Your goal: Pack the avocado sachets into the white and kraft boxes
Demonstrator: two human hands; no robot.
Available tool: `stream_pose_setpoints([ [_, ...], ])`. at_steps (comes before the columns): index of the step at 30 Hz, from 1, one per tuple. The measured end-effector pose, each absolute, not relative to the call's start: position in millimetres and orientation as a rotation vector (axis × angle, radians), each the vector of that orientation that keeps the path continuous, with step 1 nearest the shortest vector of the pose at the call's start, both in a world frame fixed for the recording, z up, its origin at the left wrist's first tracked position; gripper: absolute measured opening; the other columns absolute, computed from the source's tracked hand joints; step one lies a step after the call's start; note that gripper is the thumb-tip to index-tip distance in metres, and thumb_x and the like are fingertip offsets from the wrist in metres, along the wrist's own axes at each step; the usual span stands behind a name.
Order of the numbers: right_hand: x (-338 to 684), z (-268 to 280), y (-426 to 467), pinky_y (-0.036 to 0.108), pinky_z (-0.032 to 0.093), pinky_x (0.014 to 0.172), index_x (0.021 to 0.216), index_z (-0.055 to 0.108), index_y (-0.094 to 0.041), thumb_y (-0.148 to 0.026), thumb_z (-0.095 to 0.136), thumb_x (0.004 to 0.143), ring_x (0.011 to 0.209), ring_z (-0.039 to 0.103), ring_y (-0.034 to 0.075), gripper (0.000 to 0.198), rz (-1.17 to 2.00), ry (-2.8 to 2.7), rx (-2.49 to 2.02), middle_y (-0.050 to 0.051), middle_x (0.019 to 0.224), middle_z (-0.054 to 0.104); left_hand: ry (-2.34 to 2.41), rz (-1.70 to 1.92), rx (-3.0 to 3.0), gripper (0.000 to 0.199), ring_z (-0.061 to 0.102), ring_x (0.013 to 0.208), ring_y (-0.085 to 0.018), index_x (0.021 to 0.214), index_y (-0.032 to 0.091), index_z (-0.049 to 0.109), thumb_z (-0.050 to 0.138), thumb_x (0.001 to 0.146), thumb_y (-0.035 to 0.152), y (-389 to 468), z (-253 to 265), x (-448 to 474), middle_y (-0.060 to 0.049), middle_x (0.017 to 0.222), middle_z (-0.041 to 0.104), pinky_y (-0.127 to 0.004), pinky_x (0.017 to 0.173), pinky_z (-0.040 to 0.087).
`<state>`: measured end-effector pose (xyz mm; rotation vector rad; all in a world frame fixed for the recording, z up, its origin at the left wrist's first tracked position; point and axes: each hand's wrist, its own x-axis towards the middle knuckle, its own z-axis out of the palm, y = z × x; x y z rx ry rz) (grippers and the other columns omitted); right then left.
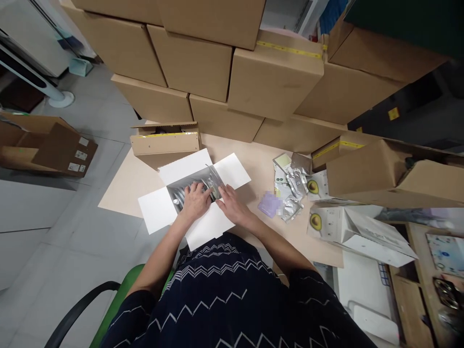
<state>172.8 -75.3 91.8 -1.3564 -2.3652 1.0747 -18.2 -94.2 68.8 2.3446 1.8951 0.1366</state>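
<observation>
A white box (154, 212) with its flaps folded outward stands on the table close to my body. Silvery packets (176, 193) are lined up upright inside it, and a clear plastic wrapper (213, 179) shows at the right end. My left hand (196, 200) lies over the packets, fingers spread and its thumb pointing right. My right hand (232, 203) is at the box's right edge, fingers stretched out beside the wrapper. What lies under both hands is hidden.
Loose silver pouches (295, 186) and a purple packet (270, 204) lie to the right. Stacked brown cartons (195, 63) wall the back. A small open carton (165, 145) stands behind the white box. Avocado-printed boxes (362, 229) sit at the right edge.
</observation>
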Motion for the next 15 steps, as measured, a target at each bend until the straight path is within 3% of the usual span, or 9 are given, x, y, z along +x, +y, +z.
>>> stream_pose_setpoints([
  [3, 174, 87, -76, 0.06, 0.024, 0.124, 0.151, 0.048, -0.018, -0.041, 0.049, 0.1, 0.155, 0.02, 0.036, 0.056, 1.062, -2.522, -1.376, 0.012, 0.16, 0.042, 1.902, 0.17, 2.331, 0.041, 0.047, 0.127, -0.036, 0.133, 0.026, 0.063, 0.044, 0.096, 0.03, -94, 67, -19, -0.015, 0.128, 0.063, -0.055, 0.101, 0.037],
  [7, 178, 92, -72, 0.059, 0.023, 0.124, 0.139, 0.061, -0.019, -0.039, 0.051, 0.1, 0.153, 0.025, 0.034, 0.045, 0.981, -2.53, -1.346, 0.011, 0.157, 0.046, 1.904, 0.237, 2.275, 0.053, 0.048, 0.128, -0.036, 0.147, 0.021, 0.05, 0.048, 0.095, 0.032, -94, 67, -19, -0.016, 0.129, 0.064, -0.054, 0.103, 0.037],
  [10, 182, 98, -64, 0.056, 0.025, 0.123, 0.123, 0.071, -0.024, -0.036, 0.055, 0.099, 0.144, 0.043, 0.03, 0.032, 1.068, -2.482, -1.219, 0.007, 0.139, 0.064, 1.881, 0.2, 2.297, 0.056, 0.047, 0.128, -0.037, 0.152, 0.027, 0.045, 0.045, 0.096, 0.031, -93, 70, -19, -0.015, 0.134, 0.062, -0.057, 0.104, 0.035],
  [13, 204, 99, -45, 0.046, 0.042, 0.113, 0.109, 0.076, -0.025, -0.036, 0.053, 0.099, 0.123, 0.062, 0.023, 0.028, 1.182, -2.201, -1.186, 0.004, 0.119, 0.074, 1.849, 0.121, 2.331, 0.051, 0.043, 0.132, -0.04, 0.147, 0.036, 0.052, 0.042, 0.098, 0.029, -92, 72, -19, -0.013, 0.139, 0.059, -0.062, 0.103, 0.032],
  [15, 235, 92, -21, 0.039, 0.05, 0.101, 0.108, 0.076, -0.021, -0.039, 0.05, 0.099, 0.11, 0.067, 0.022, 0.033, 1.119, -1.87, -1.352, 0.006, 0.114, 0.075, 1.846, 0.107, 2.318, 0.05, 0.042, 0.133, -0.041, 0.145, 0.036, 0.055, 0.043, 0.098, 0.029, -91, 72, -19, -0.014, 0.139, 0.059, -0.062, 0.103, 0.032],
])
